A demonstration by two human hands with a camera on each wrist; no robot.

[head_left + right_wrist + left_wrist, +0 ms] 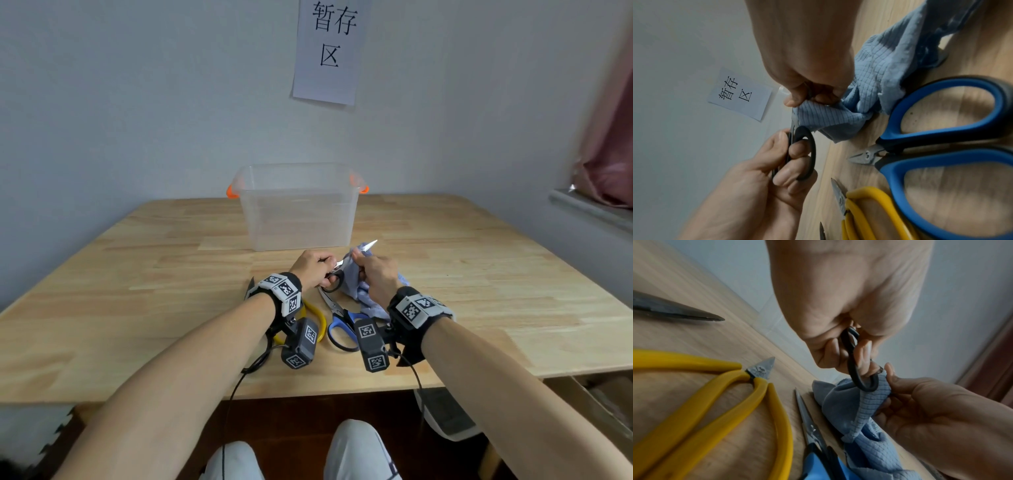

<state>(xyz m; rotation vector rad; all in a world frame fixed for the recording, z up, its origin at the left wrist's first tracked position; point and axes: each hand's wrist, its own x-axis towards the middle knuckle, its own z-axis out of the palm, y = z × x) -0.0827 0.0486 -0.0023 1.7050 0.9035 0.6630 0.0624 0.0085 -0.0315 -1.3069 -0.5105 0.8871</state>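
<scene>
The work was in its early part, judging by how things lay. The left grip (313,265) was curled round the handle loops of the black scissors (369,245), holding them above the worktop (154,291) just in front of the bin (298,222). The right grip (375,274) pinched the cloth (351,279) round the blades, with only the bright tip poking out past the fingers. The rest of the cloth trailed down onto the worktop. So this pair was mid-wipe, its blades not yet done.

The bin looked empty, as far as its cloudy walls let one see, so nothing seemed to have been put away. Three more pairs lay on the worktop near the wrists: the yellow scissors (684,361), the blue scissors (941,156) and the dark-bladed scissors (674,309), whose handles were out of sight. None of them was touched by a grip or by the cloth. Whether any had been wiped could not be told. Most of the job probably lay ahead.

Counted:
- Scissors: four pairs, one held and three lying.
- Cloth: one.
- Bin: one, with two orange handles.
- Sign (329,51) on the wall: one.
</scene>
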